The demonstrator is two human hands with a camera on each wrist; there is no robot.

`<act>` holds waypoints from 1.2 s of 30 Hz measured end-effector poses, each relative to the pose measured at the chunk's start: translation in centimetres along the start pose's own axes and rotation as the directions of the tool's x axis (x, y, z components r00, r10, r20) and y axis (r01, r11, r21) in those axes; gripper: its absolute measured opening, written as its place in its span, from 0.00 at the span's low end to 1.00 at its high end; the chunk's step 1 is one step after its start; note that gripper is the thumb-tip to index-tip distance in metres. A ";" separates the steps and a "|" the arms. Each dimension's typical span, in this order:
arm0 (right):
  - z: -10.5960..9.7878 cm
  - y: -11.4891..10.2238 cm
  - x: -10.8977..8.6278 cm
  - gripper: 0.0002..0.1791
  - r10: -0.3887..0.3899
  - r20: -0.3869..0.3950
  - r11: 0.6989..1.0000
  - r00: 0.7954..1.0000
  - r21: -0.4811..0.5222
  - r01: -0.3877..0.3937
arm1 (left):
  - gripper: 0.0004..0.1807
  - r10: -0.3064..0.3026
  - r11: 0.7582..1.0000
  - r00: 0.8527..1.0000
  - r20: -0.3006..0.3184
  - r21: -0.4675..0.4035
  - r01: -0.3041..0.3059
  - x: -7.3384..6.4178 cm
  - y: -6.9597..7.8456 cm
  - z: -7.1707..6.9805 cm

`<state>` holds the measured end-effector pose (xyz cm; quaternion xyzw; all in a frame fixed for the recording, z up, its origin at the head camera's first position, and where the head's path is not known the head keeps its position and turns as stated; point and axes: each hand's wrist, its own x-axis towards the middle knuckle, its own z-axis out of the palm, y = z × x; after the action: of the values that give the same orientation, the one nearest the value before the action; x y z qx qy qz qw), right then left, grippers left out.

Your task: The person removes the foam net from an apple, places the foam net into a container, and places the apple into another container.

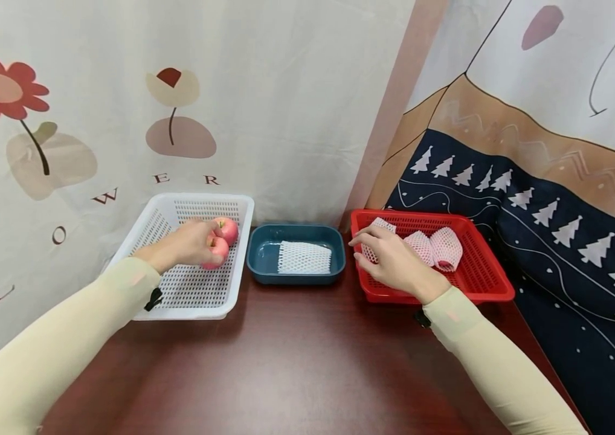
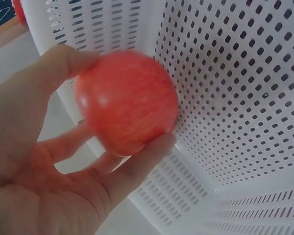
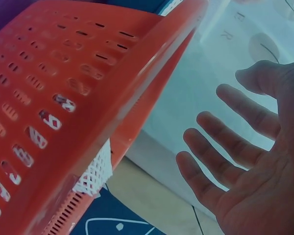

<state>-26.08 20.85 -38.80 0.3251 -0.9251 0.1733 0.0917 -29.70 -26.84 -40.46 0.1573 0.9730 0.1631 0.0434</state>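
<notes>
In the head view, my left hand (image 1: 190, 243) reaches into the white basket (image 1: 177, 305) at the left. Its thumb and fingers grip a red apple (image 2: 130, 103), filling the middle of the left wrist view. Two apples show beside the fingers in the head view, a nearer apple (image 1: 217, 252) and a farther apple (image 1: 228, 230). My right hand (image 1: 397, 260) hovers over the near left part of the red basket (image 1: 481, 284), fingers spread and holding nothing. Pinkish-white foam nets wrap the rounded fruits (image 1: 446, 249) in that basket, partly hidden behind the hand.
Between the baskets stands a dark blue tray (image 1: 264, 279) with a flat white foam net (image 1: 304, 258) lying in it. All three containers sit on a reddish-brown table (image 1: 296, 362). A printed curtain (image 1: 296, 109) hangs close behind them and along the right side.
</notes>
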 end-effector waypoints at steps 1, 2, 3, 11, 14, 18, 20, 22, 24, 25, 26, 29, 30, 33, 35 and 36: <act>0.0 0.0 0.0 0.17 -0.006 -0.002 1.000 1.000 -0.001 0.006 | 0.35 0.007 1.000 1.000 0.006 0.009 -0.008 0.1 -0.1 0.0; 0.0 0.1 0.0 0.17 -0.009 -0.004 1.000 1.000 -0.005 0.009 | 0.33 0.016 1.000 1.000 0.014 0.017 -0.017 0.1 -0.1 0.0; 0.0 0.1 0.0 0.17 -0.012 -0.007 1.000 1.000 -0.007 0.012 | 0.32 0.021 0.999 0.999 0.028 0.024 -0.022 0.1 -0.1 0.0; -0.1 0.3 -0.1 0.15 -0.016 -0.020 1.000 1.000 -0.011 0.016 | 0.30 0.027 0.996 0.988 0.149 0.082 -0.040 0.4 0.2 -0.3; -0.2 0.3 -0.1 0.16 -0.010 -0.018 1.000 1.000 -0.007 0.010 | 0.33 0.013 0.994 0.986 0.167 0.103 -0.031 0.5 0.5 -0.4; -0.2 0.3 -0.2 0.16 -0.006 -0.018 1.000 1.000 -0.011 0.006 | 0.35 -0.006 0.994 0.983 0.182 0.106 -0.014 0.5 0.6 -0.6; -0.2 0.4 -0.2 0.16 -0.010 -0.022 1.000 1.000 -0.007 0.010 | 0.36 -0.025 0.995 0.982 0.185 0.095 0.008 0.4 0.6 -0.6; -0.3 0.3 -0.3 0.16 -0.009 -0.024 1.000 1.000 -0.004 0.009 | 0.36 -0.041 0.996 0.983 0.180 0.083 0.027 0.2 0.7 -0.7; -0.4 0.3 -0.3 0.17 -0.001 -0.024 1.000 1.000 0.003 0.001 | 0.35 -0.039 0.996 0.986 0.161 0.081 0.026 -0.1 0.7 -0.9; -0.4 0.3 -0.4 0.17 0.006 -0.022 1.000 1.000 0.005 -0.006 | 0.35 -0.039 0.997 0.988 0.152 0.076 0.028 -0.3 0.7 -1.0; -0.5 0.3 -0.4 0.17 0.013 -0.019 1.000 1.000 0.006 -0.013 | 0.34 -0.037 0.997 0.990 0.139 0.074 0.027 -0.5 0.8 -1.1; -0.6 0.4 -0.6 0.18 0.032 -0.007 0.999 0.999 0.010 -0.032 | 0.33 -0.018 0.997 0.995 0.093 0.079 0.010 -1.0 1.0 -1.3; -0.7 0.5 -0.6 0.18 0.037 -0.004 0.999 0.999 0.011 -0.037 | 0.34 -0.016 0.997 0.997 0.078 0.078 0.009 -1.2 1.1 -1.4; -0.8 0.6 -0.8 0.17 0.042 -0.003 0.999 0.999 0.019 -0.041 | 0.37 -0.029 0.998 0.999 0.043 0.054 0.027 -1.9 1.7 -1.7; -0.9 0.7 -0.8 0.17 0.044 -0.004 0.999 0.999 0.021 -0.044 | 0.40 -0.039 0.998 0.999 0.022 0.044 0.038 -2.4 2.0 -1.8; -1.0 0.7 -0.8 0.17 0.047 -0.003 0.999 0.999 0.021 -0.047 | 0.42 -0.039 0.999 0.999 0.009 0.038 0.038 -2.6 2.2 -1.8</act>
<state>-25.83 22.24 -38.31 0.3039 -0.9305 0.1856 0.0860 -26.85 -26.26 -37.91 0.1400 0.9786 0.1431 0.0480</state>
